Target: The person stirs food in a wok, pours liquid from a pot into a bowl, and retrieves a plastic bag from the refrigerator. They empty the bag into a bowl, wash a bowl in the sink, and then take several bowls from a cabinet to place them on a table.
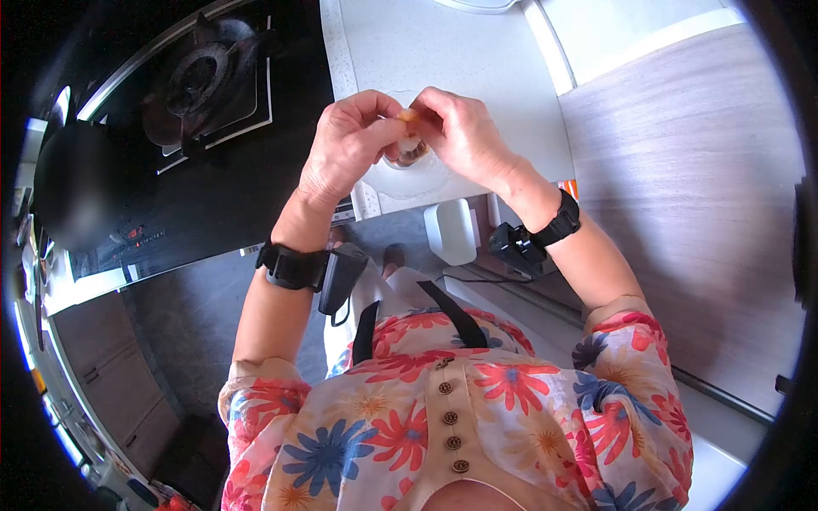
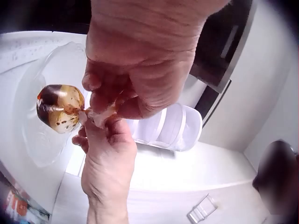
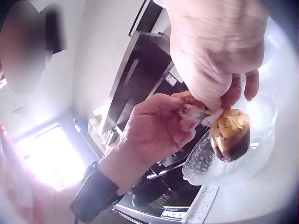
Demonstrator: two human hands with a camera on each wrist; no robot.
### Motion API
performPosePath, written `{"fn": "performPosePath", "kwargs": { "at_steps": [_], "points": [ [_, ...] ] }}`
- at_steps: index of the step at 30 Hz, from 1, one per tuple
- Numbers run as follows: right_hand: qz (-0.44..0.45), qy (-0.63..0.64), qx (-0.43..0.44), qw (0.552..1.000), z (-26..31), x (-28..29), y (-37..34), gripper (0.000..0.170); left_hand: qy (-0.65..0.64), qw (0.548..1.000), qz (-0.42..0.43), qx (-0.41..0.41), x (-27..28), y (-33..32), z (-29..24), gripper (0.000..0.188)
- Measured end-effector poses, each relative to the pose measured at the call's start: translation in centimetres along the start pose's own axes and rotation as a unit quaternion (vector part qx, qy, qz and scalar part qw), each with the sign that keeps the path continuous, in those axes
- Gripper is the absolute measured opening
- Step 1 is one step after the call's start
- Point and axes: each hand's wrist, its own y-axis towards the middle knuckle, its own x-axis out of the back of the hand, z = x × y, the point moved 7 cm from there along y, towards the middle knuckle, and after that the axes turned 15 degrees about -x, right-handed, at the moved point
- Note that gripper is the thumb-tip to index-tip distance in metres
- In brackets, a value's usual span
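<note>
A small clear plastic bag (image 2: 60,107), rounded with dark brown and yellow contents, hangs below the fingers, its top gathered into a twisted neck (image 2: 100,116). My left hand (image 1: 354,140) pinches this neck between thumb and fingers. Close against it, my right hand (image 1: 469,136) also pinches the gathered plastic, fingertips meeting those of the left. Under the bag is a clear patterned glass bowl (image 3: 201,161), mostly hidden by the hands in the head view. What the bag contains cannot be told exactly.
The bowl rests on a white countertop (image 1: 452,60). To the left is a black gas hob with a burner (image 1: 200,81). A white bin (image 1: 450,232) stands below the counter edge, and a wood-grain panel (image 1: 682,145) lies to the right.
</note>
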Motion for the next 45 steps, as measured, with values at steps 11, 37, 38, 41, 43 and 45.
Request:
{"fn": "performPosePath", "kwargs": {
  "at_steps": [11,37,38,41,43,45],
  "points": [
    [0.016,-0.001,0.021,1.000,-0.1,0.1,-0.1,0.005,0.231,0.971,0.058,-0.010,0.5,0.2,-0.5,0.011],
    [0.038,-0.013,-0.065,0.997,-0.5,-0.4,-0.3,0.011,0.416,0.907,0.036,-0.045,0.2,0.4,-0.8,0.014],
    [0.049,-0.033,-0.066,0.996,-0.6,-0.6,-0.2,0.012,0.416,0.908,0.036,-0.045,0.1,0.4,-0.8,0.014],
    [0.034,-0.064,-0.054,0.996,-1.0,-0.9,-0.1,0.009,0.414,0.908,0.029,-0.052,0.1,0.2,-0.9,0.015],
    [0.006,-0.084,-0.023,0.996,-0.6,-0.2,0.2,0.007,0.401,0.914,0.041,-0.056,0.1,0.1,-0.9,0.016],
    [-0.023,-0.104,0.007,0.994,-0.2,0.3,0.4,0.005,0.400,0.913,0.050,-0.054,0.1,0.0,-0.9,0.015]
  ]
}}
